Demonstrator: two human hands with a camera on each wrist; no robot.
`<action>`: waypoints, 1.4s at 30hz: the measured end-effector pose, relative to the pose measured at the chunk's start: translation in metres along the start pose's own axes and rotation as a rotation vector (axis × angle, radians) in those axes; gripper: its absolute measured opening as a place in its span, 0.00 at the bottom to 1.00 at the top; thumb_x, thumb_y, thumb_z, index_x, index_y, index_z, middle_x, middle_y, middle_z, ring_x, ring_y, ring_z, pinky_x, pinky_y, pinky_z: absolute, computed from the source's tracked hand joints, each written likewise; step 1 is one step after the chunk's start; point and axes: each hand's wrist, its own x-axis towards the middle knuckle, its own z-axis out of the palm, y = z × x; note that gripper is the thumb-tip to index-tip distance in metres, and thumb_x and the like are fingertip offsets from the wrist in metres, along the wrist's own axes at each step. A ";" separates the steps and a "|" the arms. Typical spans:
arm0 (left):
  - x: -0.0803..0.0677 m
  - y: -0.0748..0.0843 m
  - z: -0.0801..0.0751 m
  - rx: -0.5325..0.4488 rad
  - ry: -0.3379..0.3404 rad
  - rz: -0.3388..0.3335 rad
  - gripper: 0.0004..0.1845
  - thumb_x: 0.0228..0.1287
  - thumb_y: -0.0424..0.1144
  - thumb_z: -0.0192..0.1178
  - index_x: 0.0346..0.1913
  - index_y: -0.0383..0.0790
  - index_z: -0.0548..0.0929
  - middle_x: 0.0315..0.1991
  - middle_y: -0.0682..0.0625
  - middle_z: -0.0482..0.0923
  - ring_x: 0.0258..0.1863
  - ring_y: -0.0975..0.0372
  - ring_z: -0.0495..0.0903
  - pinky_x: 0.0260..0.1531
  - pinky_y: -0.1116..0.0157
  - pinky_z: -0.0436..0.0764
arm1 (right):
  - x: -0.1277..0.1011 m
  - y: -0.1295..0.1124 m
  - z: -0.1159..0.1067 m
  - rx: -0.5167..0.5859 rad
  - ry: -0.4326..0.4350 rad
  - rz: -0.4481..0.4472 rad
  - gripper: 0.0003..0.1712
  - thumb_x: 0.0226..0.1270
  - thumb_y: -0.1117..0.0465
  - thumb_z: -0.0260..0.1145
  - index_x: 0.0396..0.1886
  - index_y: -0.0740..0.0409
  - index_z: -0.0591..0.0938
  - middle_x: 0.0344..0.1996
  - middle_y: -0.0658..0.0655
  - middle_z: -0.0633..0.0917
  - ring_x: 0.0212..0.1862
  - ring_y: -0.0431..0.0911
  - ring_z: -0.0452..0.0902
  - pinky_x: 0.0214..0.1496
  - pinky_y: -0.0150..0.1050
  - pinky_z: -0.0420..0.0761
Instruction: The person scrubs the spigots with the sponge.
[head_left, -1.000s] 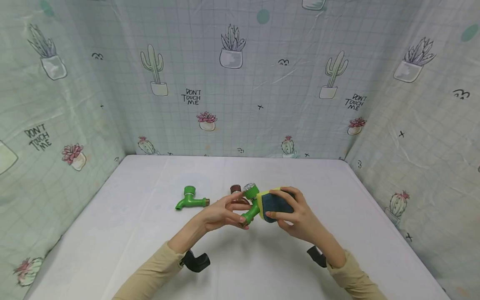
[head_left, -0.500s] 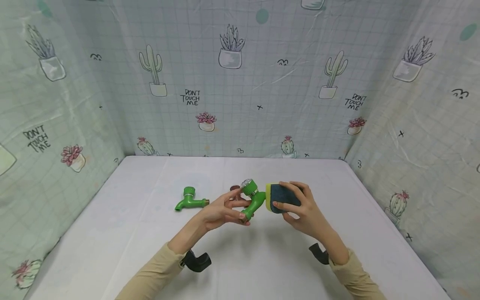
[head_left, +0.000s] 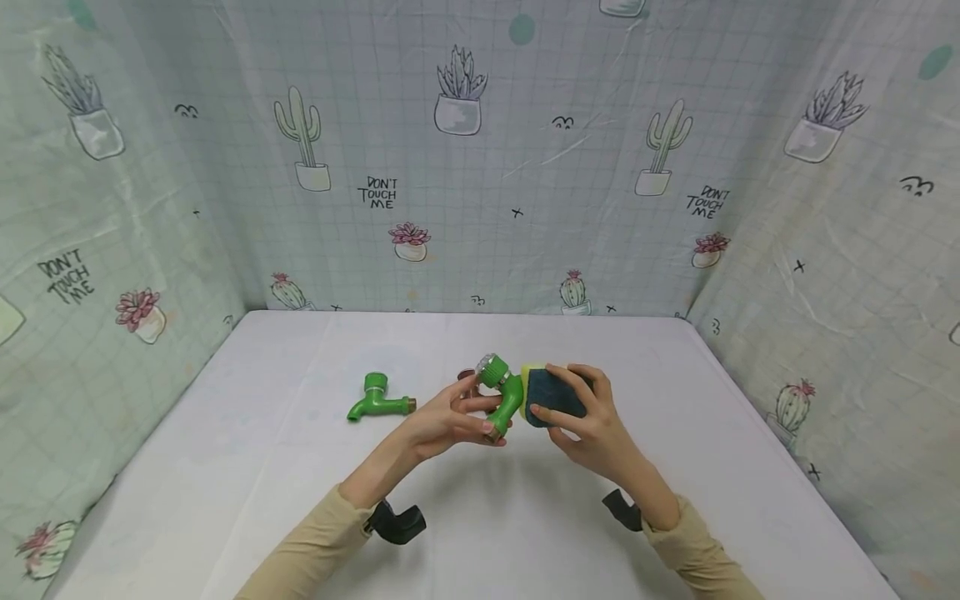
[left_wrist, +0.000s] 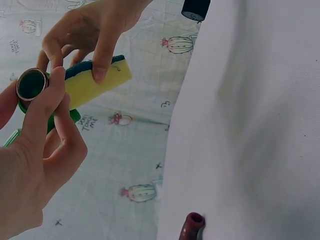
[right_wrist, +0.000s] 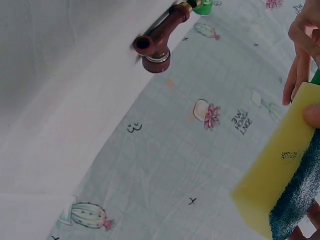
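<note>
My left hand (head_left: 446, 421) grips a green faucet (head_left: 510, 400) above the table, its clear-topped knob tilted up and its brass threaded end pointing down. In the left wrist view the faucet's round opening (left_wrist: 33, 85) shows between thumb and fingers. A yellow sponge with a dark blue scouring side (head_left: 553, 395) is held by my right hand (head_left: 592, 421), thumb and fingers on its faces. The sponge's yellow edge meets the faucet's spout side in the head view. In the right wrist view the yellow part (right_wrist: 275, 160) faces the camera.
A second green faucet (head_left: 378, 400) lies on the white table (head_left: 300, 467) to the left. Behind my left hand is a dark red faucet (right_wrist: 160, 37), mostly hidden in the head view. Cactus-printed cloth (head_left: 465, 217) walls the table at back and sides.
The sponge first moved right and up, off the faucet, then came back left against it. The faucet rose slightly and tilted its knob further left in my left hand.
</note>
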 end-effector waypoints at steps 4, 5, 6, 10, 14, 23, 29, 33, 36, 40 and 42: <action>-0.001 0.000 -0.001 0.012 -0.019 0.007 0.43 0.54 0.18 0.49 0.70 0.41 0.41 0.64 0.31 0.56 0.40 0.59 0.81 0.50 0.44 0.71 | 0.001 -0.006 0.005 0.026 0.038 -0.043 0.15 0.63 0.53 0.49 0.42 0.42 0.82 0.54 0.67 0.71 0.53 0.63 0.60 0.43 0.57 0.72; -0.001 0.001 -0.002 0.016 -0.021 0.008 0.44 0.54 0.18 0.49 0.70 0.40 0.40 0.64 0.31 0.55 0.40 0.59 0.81 0.50 0.43 0.71 | 0.002 -0.008 0.006 0.030 0.041 -0.058 0.15 0.63 0.53 0.49 0.42 0.42 0.82 0.54 0.67 0.71 0.53 0.62 0.60 0.44 0.57 0.72; -0.001 0.001 -0.002 0.021 -0.018 0.007 0.44 0.54 0.18 0.49 0.70 0.40 0.39 0.64 0.31 0.54 0.41 0.59 0.81 0.50 0.44 0.70 | 0.002 -0.010 0.007 0.035 0.046 -0.078 0.14 0.63 0.53 0.50 0.41 0.42 0.82 0.54 0.67 0.71 0.53 0.62 0.60 0.44 0.56 0.71; -0.001 0.002 -0.003 0.053 0.002 -0.012 0.44 0.54 0.18 0.50 0.69 0.39 0.39 0.63 0.31 0.55 0.45 0.57 0.79 0.49 0.46 0.74 | 0.006 -0.017 0.007 0.024 0.035 -0.150 0.14 0.64 0.54 0.50 0.43 0.39 0.81 0.53 0.66 0.72 0.53 0.63 0.60 0.46 0.57 0.71; -0.001 0.002 -0.004 0.067 -0.005 -0.023 0.43 0.54 0.18 0.50 0.69 0.38 0.41 0.63 0.32 0.56 0.47 0.56 0.78 0.48 0.47 0.74 | 0.006 -0.016 0.005 0.004 0.022 -0.165 0.15 0.65 0.54 0.48 0.42 0.37 0.80 0.53 0.65 0.73 0.53 0.62 0.61 0.46 0.59 0.72; -0.004 -0.002 -0.006 0.066 -0.057 -0.033 0.44 0.53 0.19 0.52 0.69 0.38 0.41 0.64 0.30 0.54 0.45 0.58 0.78 0.47 0.48 0.76 | -0.007 0.001 0.002 -0.054 0.015 -0.121 0.15 0.65 0.52 0.47 0.38 0.37 0.82 0.52 0.64 0.73 0.52 0.63 0.62 0.45 0.58 0.72; -0.006 -0.002 -0.005 0.061 -0.041 -0.048 0.45 0.53 0.19 0.52 0.70 0.41 0.40 0.65 0.31 0.52 0.50 0.55 0.76 0.47 0.49 0.76 | -0.014 0.009 -0.004 -0.014 0.001 -0.054 0.14 0.63 0.51 0.50 0.41 0.38 0.81 0.55 0.64 0.71 0.53 0.63 0.61 0.43 0.58 0.72; -0.007 -0.001 -0.004 0.075 -0.014 -0.054 0.45 0.52 0.20 0.54 0.70 0.41 0.42 0.66 0.32 0.52 0.57 0.52 0.69 0.48 0.49 0.76 | -0.013 0.011 -0.006 0.050 -0.019 0.015 0.15 0.61 0.49 0.51 0.43 0.40 0.81 0.56 0.64 0.70 0.53 0.60 0.60 0.40 0.55 0.75; -0.008 -0.001 -0.005 0.091 -0.013 -0.059 0.46 0.51 0.21 0.55 0.70 0.42 0.43 0.65 0.32 0.52 0.56 0.51 0.68 0.47 0.48 0.76 | -0.012 0.009 -0.008 0.130 -0.053 0.091 0.16 0.61 0.46 0.51 0.43 0.41 0.81 0.57 0.63 0.70 0.53 0.56 0.59 0.40 0.53 0.75; -0.009 0.000 -0.007 0.122 -0.032 -0.051 0.45 0.50 0.21 0.56 0.69 0.41 0.45 0.65 0.32 0.54 0.46 0.54 0.76 0.45 0.48 0.77 | -0.009 0.006 -0.011 0.227 -0.101 0.174 0.17 0.61 0.44 0.53 0.44 0.42 0.81 0.59 0.61 0.68 0.54 0.52 0.57 0.43 0.52 0.74; -0.009 0.000 -0.008 0.129 -0.041 -0.046 0.45 0.50 0.21 0.56 0.69 0.39 0.45 0.64 0.32 0.55 0.43 0.56 0.78 0.44 0.48 0.78 | -0.004 0.004 -0.013 0.237 -0.120 0.175 0.15 0.60 0.45 0.55 0.43 0.41 0.81 0.59 0.60 0.68 0.54 0.51 0.57 0.43 0.51 0.75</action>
